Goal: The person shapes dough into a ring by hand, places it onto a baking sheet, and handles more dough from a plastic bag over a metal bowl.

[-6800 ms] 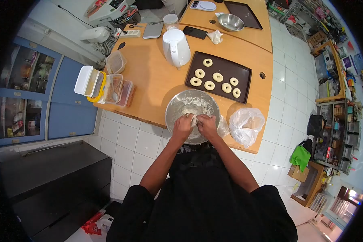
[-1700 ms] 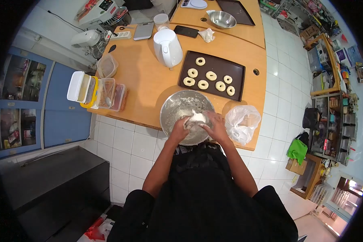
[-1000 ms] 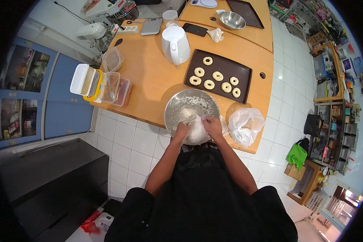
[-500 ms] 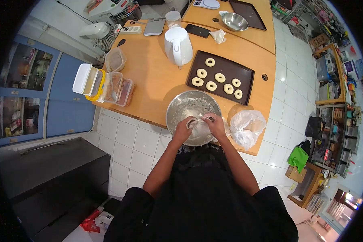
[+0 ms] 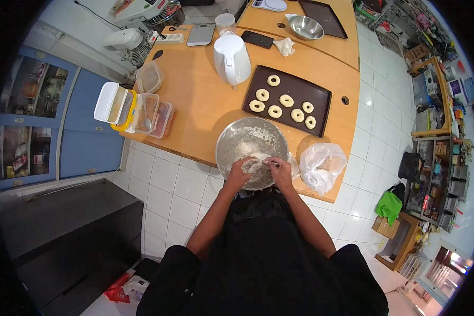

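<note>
A steel bowl (image 5: 227, 138) with pale flour-like powder (image 5: 247, 148) inside stands at the table's front edge. Over its near part, my left hand (image 5: 239, 174) is closed on one side of a thin whitish plastic bag (image 5: 259, 156). My right hand (image 5: 280, 170) pinches the other side of this bag, close to the left fingers. Pale residue coats the bowl's wall. Behind the bowl lies a dark tray (image 5: 318, 96) bearing several dough rings (image 5: 286, 100). A tied white plastic bag (image 5: 322, 167) rests just right of the bowl.
A white kettle (image 5: 231, 60) stands behind the bowl. Plastic containers (image 5: 146, 112) are grouped at the table's left edge. Farther back are a phone (image 5: 257, 39), a scale (image 5: 200, 35), a crumpled cloth (image 5: 284, 46) and a small steel bowl (image 5: 306, 27).
The bag first showed bunched between my hands, then spread wide over the bowl. Now it is gathered smaller, with my fingers close together at it.
</note>
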`<move>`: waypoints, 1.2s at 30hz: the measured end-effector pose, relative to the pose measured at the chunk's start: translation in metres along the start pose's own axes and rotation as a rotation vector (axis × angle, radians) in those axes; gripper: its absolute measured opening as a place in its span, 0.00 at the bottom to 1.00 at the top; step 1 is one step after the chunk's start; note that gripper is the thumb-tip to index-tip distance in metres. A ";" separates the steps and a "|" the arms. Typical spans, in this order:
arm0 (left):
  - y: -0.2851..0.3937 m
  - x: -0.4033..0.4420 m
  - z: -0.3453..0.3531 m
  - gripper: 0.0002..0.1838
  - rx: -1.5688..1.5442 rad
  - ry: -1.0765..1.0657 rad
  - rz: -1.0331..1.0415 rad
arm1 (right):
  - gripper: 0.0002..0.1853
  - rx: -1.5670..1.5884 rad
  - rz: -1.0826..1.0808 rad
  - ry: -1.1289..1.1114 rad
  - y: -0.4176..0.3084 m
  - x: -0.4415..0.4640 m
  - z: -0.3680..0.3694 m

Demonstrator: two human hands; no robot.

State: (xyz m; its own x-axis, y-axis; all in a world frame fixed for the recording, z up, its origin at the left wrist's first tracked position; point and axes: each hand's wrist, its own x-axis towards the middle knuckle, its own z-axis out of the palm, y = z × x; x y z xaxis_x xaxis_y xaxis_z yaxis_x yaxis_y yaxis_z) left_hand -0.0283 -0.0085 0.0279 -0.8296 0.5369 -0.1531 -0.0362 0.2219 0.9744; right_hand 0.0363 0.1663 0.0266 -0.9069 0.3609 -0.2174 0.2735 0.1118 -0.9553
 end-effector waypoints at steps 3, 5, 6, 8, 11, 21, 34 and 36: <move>-0.001 0.001 0.006 0.24 0.067 0.044 0.020 | 0.06 -0.022 -0.050 0.009 0.003 -0.002 0.001; -0.003 0.002 0.009 0.23 0.086 0.054 0.036 | 0.06 -0.063 -0.089 -0.001 0.007 -0.002 0.000; -0.002 0.002 0.010 0.22 0.086 0.048 0.042 | 0.06 -0.095 -0.117 -0.017 0.005 -0.002 -0.002; 0.000 0.001 0.012 0.21 0.087 0.038 0.054 | 0.06 -0.125 -0.141 -0.046 0.003 -0.003 -0.003; 0.008 0.001 0.011 0.22 0.197 0.001 0.060 | 0.06 -0.136 -0.158 -0.083 -0.006 -0.004 -0.005; -0.008 0.003 0.015 0.22 0.290 0.060 0.018 | 0.03 -0.101 -0.202 -0.029 0.015 -0.004 0.004; -0.017 0.012 0.022 0.22 0.364 0.261 -0.170 | 0.02 -0.053 -0.138 -0.051 0.014 -0.008 0.000; -0.022 0.012 0.024 0.23 0.352 0.302 -0.192 | 0.02 -0.039 -0.167 -0.054 0.014 -0.007 0.000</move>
State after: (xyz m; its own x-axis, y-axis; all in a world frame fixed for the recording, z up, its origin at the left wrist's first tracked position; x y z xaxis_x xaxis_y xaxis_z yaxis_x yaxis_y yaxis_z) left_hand -0.0240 0.0123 0.0008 -0.9526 0.2109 -0.2191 -0.0573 0.5831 0.8104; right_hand 0.0460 0.1651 0.0144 -0.9562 0.2847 -0.0680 0.1293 0.2024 -0.9707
